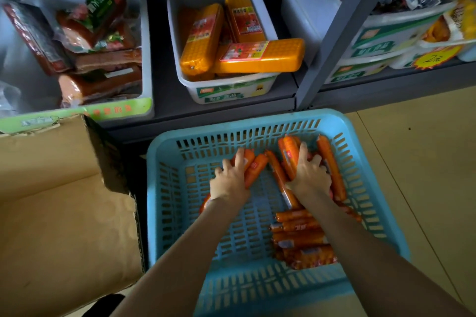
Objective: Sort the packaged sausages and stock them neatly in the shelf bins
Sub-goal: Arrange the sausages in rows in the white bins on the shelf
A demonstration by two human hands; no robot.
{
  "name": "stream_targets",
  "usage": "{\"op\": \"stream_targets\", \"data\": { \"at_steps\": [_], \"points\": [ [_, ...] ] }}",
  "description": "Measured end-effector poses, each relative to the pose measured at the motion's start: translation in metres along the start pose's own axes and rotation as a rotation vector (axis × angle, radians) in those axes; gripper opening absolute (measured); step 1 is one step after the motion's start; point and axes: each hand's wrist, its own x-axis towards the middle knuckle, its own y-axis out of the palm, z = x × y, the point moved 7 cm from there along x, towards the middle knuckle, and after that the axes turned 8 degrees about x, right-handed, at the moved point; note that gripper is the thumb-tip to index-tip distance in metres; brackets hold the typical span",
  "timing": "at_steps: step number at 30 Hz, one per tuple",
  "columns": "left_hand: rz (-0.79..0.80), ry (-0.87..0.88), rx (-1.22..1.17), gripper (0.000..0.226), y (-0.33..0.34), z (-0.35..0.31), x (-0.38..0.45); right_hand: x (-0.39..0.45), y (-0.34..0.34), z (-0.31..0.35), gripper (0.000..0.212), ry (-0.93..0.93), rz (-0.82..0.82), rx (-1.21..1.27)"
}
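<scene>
Sausages (302,237) in orange casings are lying heaped in the blue slotted basket (164,213), which is sitting on the tan floor (425,162) just in front of the dark shelf (164,100). Most of them are being kept along the basket's right side and near its far edge; the left half of its floor is showing bare.

A few sausages near the middle of the far edge are being gripped by the left hand (231,180), its fingers curled over them. A second bundle of sausages (291,157), standing tilted toward the far right corner, is being clasped by the right hand (310,175), fingers wrapped round it. Neither grip is spread.

On the shelf, a white bin (260,10) near its middle is holding thick yellow-orange sausage logs (260,56), one laid across the bin's front right rim. Toward the shelf's left end, a second white bin (146,41) is filled with reddish-brown packaged sausages (100,82) and a green-labelled pack (105,2). Beyond the grey upright post (334,38), stacked white bins (386,41) with dark wrapped goods are being displayed, a yellow price tag (435,58) at their front.

An open cardboard box (59,213) is standing on the floor, touching the basket's left side.
</scene>
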Motion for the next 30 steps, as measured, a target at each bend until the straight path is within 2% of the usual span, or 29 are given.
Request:
{"op": "stream_targets", "data": {
  "at_steps": [3,5,8,10,12,14,19,22,24,26,28,30],
  "points": [
    [-0.085,0.132,-0.005,0.097,-0.041,-0.007,-0.014,-0.008,-0.015,-0.003,0.112,0.077,0.067,0.11],
    [-0.159,0.201,0.002,0.098,-0.077,-0.01,-0.024,-0.018,-0.032,0.0,0.109,0.059,0.081,0.281],
    [-0.276,0.262,-0.065,0.097,-0.136,-0.017,-0.046,-0.037,-0.068,0.019,0.086,-0.105,0.069,0.738],
    [-0.326,0.318,-0.108,0.099,-0.176,-0.026,-0.066,-0.054,-0.094,0.035,0.069,-0.157,0.127,1.09],
    [-0.366,0.372,-0.148,0.101,-0.216,-0.035,-0.089,-0.069,-0.12,0.053,0.064,-0.158,0.257,1.436],
    [-0.422,0.426,-0.232,0.1,-0.258,-0.044,-0.112,-0.086,-0.157,0.072,0.067,-0.186,0.366,1.666],
    [-0.528,0.54,-0.338,0.096,-0.348,-0.075,-0.168,-0.134,-0.255,0.121,0.061,-0.478,0.552,1.823],
    [-0.588,0.619,-0.228,0.097,-0.393,-0.095,-0.198,-0.15,-0.297,0.14,0.095,-0.561,0.576,1.892],
    [-0.637,0.675,-0.124,0.098,-0.42,-0.109,-0.216,-0.157,-0.318,0.152,0.101,-0.578,0.586,1.95],
    [-0.697,0.715,-0.035,0.098,-0.449,-0.122,-0.229,-0.164,-0.34,0.16,0.092,-0.566,0.568,1.992],
    [-0.778,0.714,0.048,0.098,-0.481,-0.131,-0.239,-0.166,-0.357,0.16,0.069,-0.518,0.563,2.055],
    [-0.827,0.688,0.102,0.097,-0.514,-0.137,-0.234,-0.167,-0.366,0.153,0.058,-0.464,0.558,2.111]
  ]
}}
